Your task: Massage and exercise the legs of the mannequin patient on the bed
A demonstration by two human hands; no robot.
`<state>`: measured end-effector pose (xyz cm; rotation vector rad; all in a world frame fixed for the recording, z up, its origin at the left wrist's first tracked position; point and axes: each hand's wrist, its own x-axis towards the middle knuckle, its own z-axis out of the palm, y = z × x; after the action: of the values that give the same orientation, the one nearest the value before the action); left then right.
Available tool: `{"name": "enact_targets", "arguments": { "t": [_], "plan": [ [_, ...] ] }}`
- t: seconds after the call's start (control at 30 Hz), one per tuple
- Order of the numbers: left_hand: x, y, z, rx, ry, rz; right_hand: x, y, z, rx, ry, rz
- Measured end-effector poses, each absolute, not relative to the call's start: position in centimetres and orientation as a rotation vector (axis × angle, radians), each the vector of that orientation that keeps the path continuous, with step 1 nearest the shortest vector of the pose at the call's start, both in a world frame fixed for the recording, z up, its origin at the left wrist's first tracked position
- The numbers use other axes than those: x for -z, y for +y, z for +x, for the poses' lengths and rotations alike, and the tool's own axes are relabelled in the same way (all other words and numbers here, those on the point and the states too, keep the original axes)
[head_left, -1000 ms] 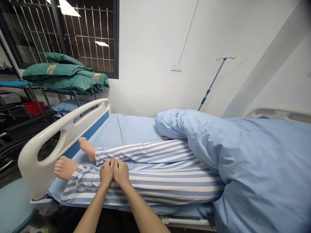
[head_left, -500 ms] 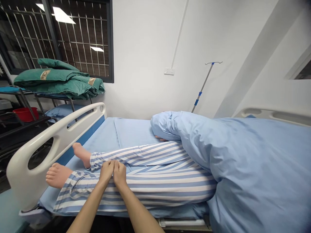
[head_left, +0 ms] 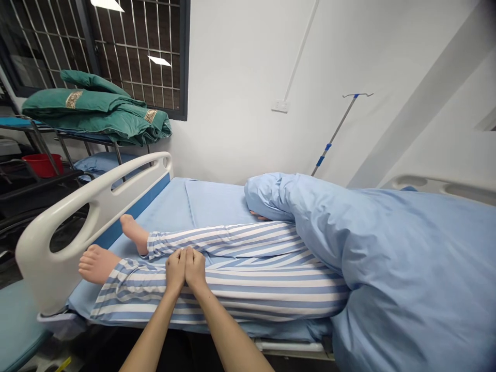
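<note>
My left hand and my right hand are side by side, touching, above the lower legs of a figure lying on the bed. Both have their fingers curled down and closed; the fingertips are hidden, so I cannot tell what they hold, if anything. Beneath them are blue-and-white striped trousers, covering two slightly parted legs. The smooth, manikin-like bare feet, a near foot and a far foot, point toward the footboard. A light blue quilt is bunched over the upper part of the figure.
On the left rises the white footboard. A pale blue sheet covers the mattress. Beyond stand folded green quilts, a red bucket and a drip pole by the wall. A teal stool seat is at lower left.
The view has shifted slightly, so the bed sits a little higher and further right. My hands stay together over the legs, with their backs turned slightly more upright.
</note>
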<state>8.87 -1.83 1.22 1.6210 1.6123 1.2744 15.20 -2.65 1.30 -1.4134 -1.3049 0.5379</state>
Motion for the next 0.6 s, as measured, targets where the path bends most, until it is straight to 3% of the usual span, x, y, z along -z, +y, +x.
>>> {"name": "enact_targets", "arguments": {
  "t": [0.37,0.6],
  "plan": [
    [-0.9,-1.6,8.7,-1.101,1.716,1.759,-4.4,-3.3,17.2,-0.361,-1.694,-1.594],
    [-1.5,-2.1,9.2,-1.011,1.803,1.802,-2.4,-4.0,17.3,-0.387,-1.556,-1.575]
  ]
}}
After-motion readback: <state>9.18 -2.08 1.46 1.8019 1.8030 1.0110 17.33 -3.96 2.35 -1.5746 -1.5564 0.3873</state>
